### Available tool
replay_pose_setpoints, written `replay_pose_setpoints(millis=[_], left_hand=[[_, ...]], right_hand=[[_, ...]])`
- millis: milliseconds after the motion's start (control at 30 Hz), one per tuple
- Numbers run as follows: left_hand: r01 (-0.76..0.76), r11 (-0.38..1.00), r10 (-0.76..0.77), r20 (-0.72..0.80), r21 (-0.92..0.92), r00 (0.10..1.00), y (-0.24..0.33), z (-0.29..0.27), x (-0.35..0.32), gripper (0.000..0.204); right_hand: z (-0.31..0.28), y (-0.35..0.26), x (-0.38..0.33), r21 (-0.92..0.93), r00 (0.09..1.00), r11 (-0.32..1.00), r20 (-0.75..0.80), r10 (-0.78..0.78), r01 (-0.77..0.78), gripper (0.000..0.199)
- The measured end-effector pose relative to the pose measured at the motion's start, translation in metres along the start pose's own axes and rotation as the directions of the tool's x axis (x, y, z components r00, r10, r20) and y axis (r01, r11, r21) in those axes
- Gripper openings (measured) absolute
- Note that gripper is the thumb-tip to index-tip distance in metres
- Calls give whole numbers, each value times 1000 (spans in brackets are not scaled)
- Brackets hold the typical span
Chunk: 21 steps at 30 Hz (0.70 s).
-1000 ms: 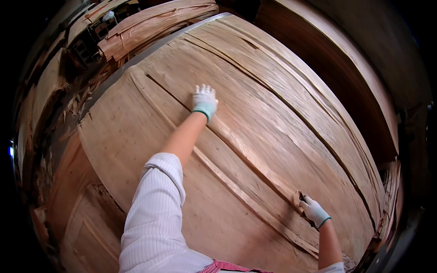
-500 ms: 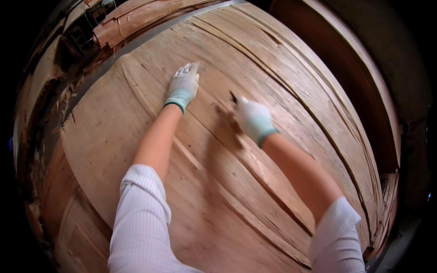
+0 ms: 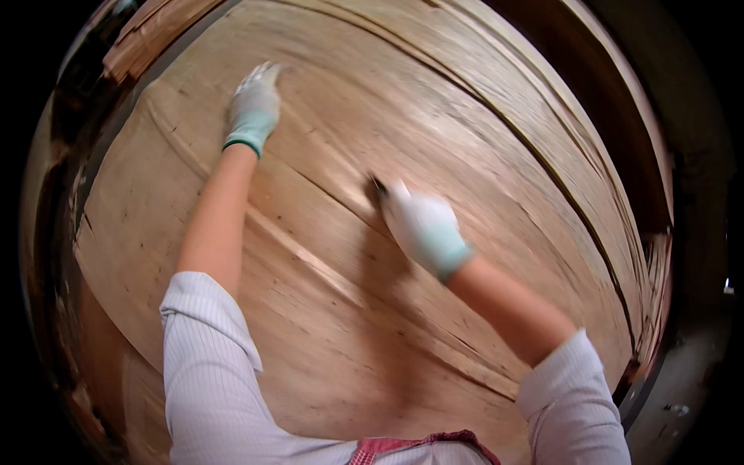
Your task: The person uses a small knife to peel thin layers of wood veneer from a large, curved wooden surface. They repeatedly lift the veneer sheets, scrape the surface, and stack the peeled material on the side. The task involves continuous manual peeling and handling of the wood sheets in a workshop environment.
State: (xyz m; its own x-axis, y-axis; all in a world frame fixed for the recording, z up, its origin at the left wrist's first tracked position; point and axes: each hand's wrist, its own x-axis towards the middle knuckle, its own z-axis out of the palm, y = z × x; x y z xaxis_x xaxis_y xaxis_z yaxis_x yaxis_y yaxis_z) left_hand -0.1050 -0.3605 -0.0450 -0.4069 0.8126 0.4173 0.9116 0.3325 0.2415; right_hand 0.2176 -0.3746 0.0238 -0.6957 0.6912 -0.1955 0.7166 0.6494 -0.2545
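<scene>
My left hand (image 3: pixel 254 108), in a white glove with a green cuff, rests on a broad, thin sheet of pale brown wood veneer (image 3: pixel 178 225) at the far left. Its fingers lie stretched out, pointing away from me. My right hand (image 3: pixel 422 225), gloved alike and smeared by motion, is closed around a small tool with a dark, pointed tip (image 3: pixel 377 184), which looks like a knife. The tip is close to a long dark seam in the veneer. Whether it touches the wood, I cannot tell. The glove hides the handle.
Long cracks and raised ripples run diagonally across the stacked veneer. Reddish, splintered veneer pieces (image 3: pixel 155 35) lie beyond the far left edge. Along the right side stands a long dark brown board (image 3: pixel 597 108) with a pale edge.
The view has shifted, so the veneer sits farther left and up. My right hand with the tool has moved nearer and right across the wood, away from my left hand, which stays flat.
</scene>
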Motion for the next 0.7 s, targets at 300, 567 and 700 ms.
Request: replay_pose_setpoints(millis=[300, 567, 700], left_hand=[[-305, 887, 369, 136, -348, 919, 271, 1, -149, 48], [-337, 941, 331, 232, -15, 915, 226, -33, -167, 42], [-363, 905, 275, 345, 223, 897, 294, -43, -160, 44]], right_hand=[[-14, 72, -160, 123, 951, 944, 74, 299, -306, 21], [-48, 214, -383, -45, 786, 859, 380, 487, -510, 24], [-27, 253, -434, -151, 857, 889, 237, 457, -432, 28]])
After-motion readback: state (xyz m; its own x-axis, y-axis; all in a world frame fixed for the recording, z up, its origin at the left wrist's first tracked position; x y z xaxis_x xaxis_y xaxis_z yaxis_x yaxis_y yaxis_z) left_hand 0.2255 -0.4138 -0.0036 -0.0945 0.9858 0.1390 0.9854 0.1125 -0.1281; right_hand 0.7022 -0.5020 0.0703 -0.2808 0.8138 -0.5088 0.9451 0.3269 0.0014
